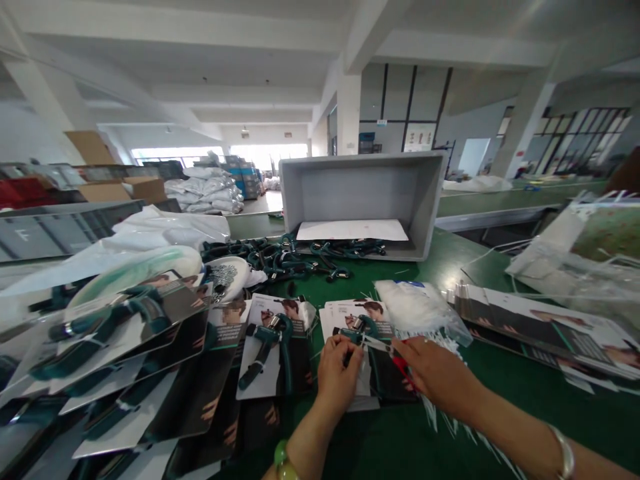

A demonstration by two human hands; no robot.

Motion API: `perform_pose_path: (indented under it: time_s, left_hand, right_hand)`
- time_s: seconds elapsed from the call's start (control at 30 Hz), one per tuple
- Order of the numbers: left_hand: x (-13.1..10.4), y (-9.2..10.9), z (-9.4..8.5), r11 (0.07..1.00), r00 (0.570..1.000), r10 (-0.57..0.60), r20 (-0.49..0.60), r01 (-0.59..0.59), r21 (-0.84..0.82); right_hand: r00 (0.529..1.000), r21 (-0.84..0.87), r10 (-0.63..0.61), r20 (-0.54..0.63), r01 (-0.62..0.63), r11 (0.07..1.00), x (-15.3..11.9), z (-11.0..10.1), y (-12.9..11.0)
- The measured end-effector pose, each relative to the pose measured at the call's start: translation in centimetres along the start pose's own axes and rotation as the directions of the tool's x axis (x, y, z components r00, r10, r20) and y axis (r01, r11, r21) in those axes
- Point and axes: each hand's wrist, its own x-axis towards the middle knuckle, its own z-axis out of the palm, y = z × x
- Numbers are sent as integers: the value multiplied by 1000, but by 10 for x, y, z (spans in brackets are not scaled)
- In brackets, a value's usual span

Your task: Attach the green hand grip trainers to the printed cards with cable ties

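Note:
My right hand (430,373) is closed around red-handled scissors (401,369), whose blades point left. The blade tips are close to green-handled pliers (369,327) lying on a printed backing card (330,317). Over the left side of that card my left hand (340,370) is closed, thumb and fingers gripping the pliers; its fingertips partly hide them. Just to the left, another pair of pliers (285,340) lies on its own card. Thin white zip ties (443,343) spread out under and beside my right hand.
Carded pliers (120,327) are piled on the left. Behind are a bowl of small metal parts (227,277), loose pliers (280,263) and a grey bin (360,183) on its side. A plastic bag (423,307) and stacked cards (540,327) lie on the right of the green table (460,260).

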Motion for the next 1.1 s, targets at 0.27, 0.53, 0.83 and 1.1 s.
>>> perform_pose_path:
  time_s: [0.27, 0.53, 0.83, 1.1]
  left_hand:
    - [4, 0, -1, 992, 999, -32, -34, 27, -124]
    - [0, 4, -1, 999, 999, 37, -3, -37, -11]
    - [-2, 5, 0, 999, 999, 42, -17, -42, 3]
    - [0, 2, -2, 990, 990, -54, -130, 37, -135]
  right_hand:
    - [987, -154, -153, -56, 142, 978, 1, -4, 13]
    - [983, -135, -155, -95, 142, 981, 7, 15, 10]
    - [957, -166, -285, -62, 271, 948, 27, 9, 19]
    - [966, 226, -101, 237, 46, 973, 26, -7, 21]
